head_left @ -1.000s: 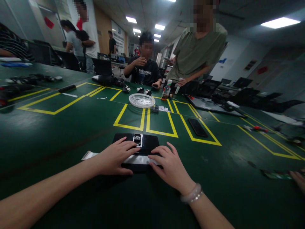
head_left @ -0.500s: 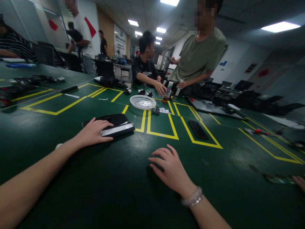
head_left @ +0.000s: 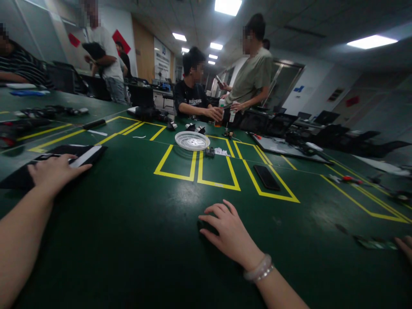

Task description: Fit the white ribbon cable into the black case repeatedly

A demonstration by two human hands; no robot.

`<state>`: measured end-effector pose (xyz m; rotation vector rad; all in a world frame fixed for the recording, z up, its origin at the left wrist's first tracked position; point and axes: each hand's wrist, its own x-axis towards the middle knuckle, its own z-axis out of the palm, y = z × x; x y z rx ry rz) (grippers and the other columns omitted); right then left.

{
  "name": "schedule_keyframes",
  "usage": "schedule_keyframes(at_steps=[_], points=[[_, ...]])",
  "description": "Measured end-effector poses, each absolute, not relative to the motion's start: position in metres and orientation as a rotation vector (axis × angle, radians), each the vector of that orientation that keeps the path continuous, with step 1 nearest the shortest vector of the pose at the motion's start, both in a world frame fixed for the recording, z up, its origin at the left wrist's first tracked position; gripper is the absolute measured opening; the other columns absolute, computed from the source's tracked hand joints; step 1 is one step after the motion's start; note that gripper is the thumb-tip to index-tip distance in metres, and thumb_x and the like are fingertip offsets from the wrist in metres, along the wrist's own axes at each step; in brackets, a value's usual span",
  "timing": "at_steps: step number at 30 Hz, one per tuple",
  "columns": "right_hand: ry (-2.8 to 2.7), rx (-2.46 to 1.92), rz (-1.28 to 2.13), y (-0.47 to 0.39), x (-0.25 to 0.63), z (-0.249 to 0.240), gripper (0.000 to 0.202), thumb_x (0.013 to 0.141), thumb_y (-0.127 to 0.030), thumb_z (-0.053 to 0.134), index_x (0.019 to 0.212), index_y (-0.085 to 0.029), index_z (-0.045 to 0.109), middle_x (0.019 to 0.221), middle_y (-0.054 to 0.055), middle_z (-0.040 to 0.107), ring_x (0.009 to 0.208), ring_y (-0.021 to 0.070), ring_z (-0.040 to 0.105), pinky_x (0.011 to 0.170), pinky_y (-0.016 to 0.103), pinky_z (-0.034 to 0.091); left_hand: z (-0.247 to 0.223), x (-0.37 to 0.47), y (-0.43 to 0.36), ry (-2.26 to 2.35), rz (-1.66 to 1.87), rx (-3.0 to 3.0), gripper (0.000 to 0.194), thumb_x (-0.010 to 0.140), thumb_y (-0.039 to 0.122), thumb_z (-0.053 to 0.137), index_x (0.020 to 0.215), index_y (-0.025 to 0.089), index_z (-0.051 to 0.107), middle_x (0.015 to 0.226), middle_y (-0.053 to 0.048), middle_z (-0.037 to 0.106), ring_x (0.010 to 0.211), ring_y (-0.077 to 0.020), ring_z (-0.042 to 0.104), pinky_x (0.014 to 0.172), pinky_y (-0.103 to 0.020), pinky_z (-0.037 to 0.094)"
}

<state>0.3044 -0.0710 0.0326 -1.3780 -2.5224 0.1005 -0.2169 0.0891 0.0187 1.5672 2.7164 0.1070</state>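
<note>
Hands at a dark green tabletop [head_left: 144, 240]. The left hand [head_left: 53, 171] lies palm down on a flat, black, panel-like object [head_left: 16, 175] crossed by a flat white strip [head_left: 86, 156]; its fingers are spread over the upper surface, and whether they also pinch an edge cannot be told. The right hand [head_left: 230, 234], loosely curled with fingers parted, holds nothing and is well apart from the black object.

Stage of the work: the black object lies directly beneath the left hand, at the person's far left, so placement to that side appears largely done. Letting go is not yet done, and the right hand seems to have no part in this step. Whether anything further remains cannot be judged.

Containers: beyond and between the two hands stands a round, shallow white plastic basket [head_left: 192, 148] with slotted walls; its floor catches the light, and no contents can be made out. Farther beyond the right hand, a clear bottle with amber liquid [head_left: 218, 124] is partly covered by a co-worker's hand [head_left: 214, 113]. Beyond and to the right of the right hand, a black rectangular phone [head_left: 267, 177] lies within yellow tape outlines [head_left: 279, 198].
</note>
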Motion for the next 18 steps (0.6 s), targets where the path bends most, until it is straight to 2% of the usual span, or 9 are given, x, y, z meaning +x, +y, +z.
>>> schedule_keyframes(at_steps=[7, 12, 16, 18], points=[[-2.543, -1.436, 0.116, -0.071, 0.303, 0.032, 0.050, 0.087, -0.047, 0.071, 0.133, -0.032, 0.059, 0.138, 0.006, 0.058, 0.132, 0.0273, 0.049, 0.119, 0.057, 0.022, 0.008, -0.236, 0.090, 2.740, 0.181, 1.401, 0.097, 0.075, 0.081, 0.042, 0.145, 0.014, 0.048, 0.143, -0.027, 0.046, 0.128, -0.0490, 0.042, 0.101, -0.061, 0.030], [-2.561, -1.479, 0.106, -0.071, 0.303, 0.030, 0.054, 0.088, -0.049, 0.068, 0.138, -0.032, 0.056, 0.142, 0.007, 0.056, 0.134, 0.0281, 0.046, 0.119, 0.057, 0.023, 0.011, -0.227, 0.088, 2.726, 0.126, 1.373, 0.097, 0.076, 0.082, 0.041, 0.143, 0.014, 0.051, 0.146, -0.027, 0.042, 0.132, -0.0476, 0.038, 0.104, -0.062, 0.028], [-2.577, -1.490, 0.100, -0.071, 0.303, 0.030, 0.054, 0.090, -0.049, 0.067, 0.139, -0.031, 0.055, 0.144, 0.007, 0.054, 0.136, 0.0283, 0.045, 0.119, 0.057, 0.024, 0.016, -0.222, 0.086, 2.747, 0.137, 1.318, 0.093, 0.081, 0.079, 0.036, 0.139, 0.008, 0.053, 0.152, -0.028, 0.035, 0.137, -0.0480, 0.031, 0.107, -0.066, 0.020], [-2.575, -1.485, 0.102, -0.071, 0.303, 0.030, 0.054, 0.090, -0.050, 0.066, 0.139, -0.031, 0.055, 0.144, 0.007, 0.054, 0.136, 0.0287, 0.045, 0.119, 0.058, 0.024, 0.015, -0.223, 0.086, 2.722, 0.147, 1.321, 0.095, 0.082, 0.078, 0.035, 0.138, 0.003, 0.051, 0.151, -0.030, 0.035, 0.136, -0.0487, 0.032, 0.107, -0.068, 0.019]])
